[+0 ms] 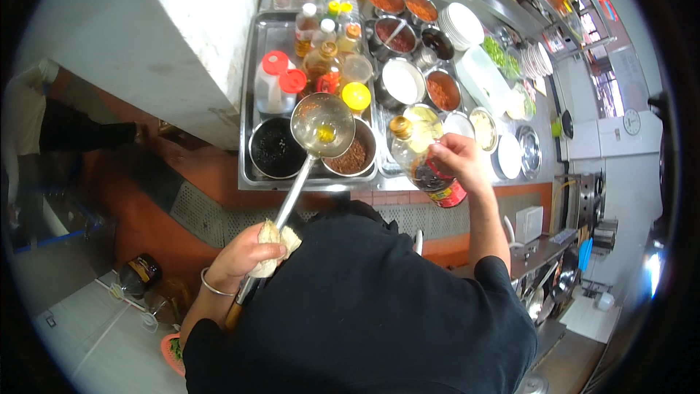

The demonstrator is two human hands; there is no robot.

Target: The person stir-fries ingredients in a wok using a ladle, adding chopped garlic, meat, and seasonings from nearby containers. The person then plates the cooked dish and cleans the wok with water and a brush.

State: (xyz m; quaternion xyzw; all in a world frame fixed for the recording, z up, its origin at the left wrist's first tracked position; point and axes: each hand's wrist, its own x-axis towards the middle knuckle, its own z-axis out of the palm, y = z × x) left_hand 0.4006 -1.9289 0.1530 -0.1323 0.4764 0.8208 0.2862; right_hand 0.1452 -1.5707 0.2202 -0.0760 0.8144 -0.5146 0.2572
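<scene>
With a folded cloth around the handle, my left hand grips a long metal ladle. The ladle's bowl holds a little yellow liquid and hangs above the front of a metal tray, between a pot of black liquid and a pot of brown flakes. My right hand holds a clear plastic bottle of dark liquid by its upper part. The bottle tilts with its neck towards the upper left, over the counter's front edge. Its neck bears a golden-brown collar or cap.
On the metal tray stand several sauce bottles and a red-lidded container. Behind and right are a pot of white powder, pots of red seasonings, stacked white plates and a translucent tub. A wall corner adjoins the tray; another person stands far left.
</scene>
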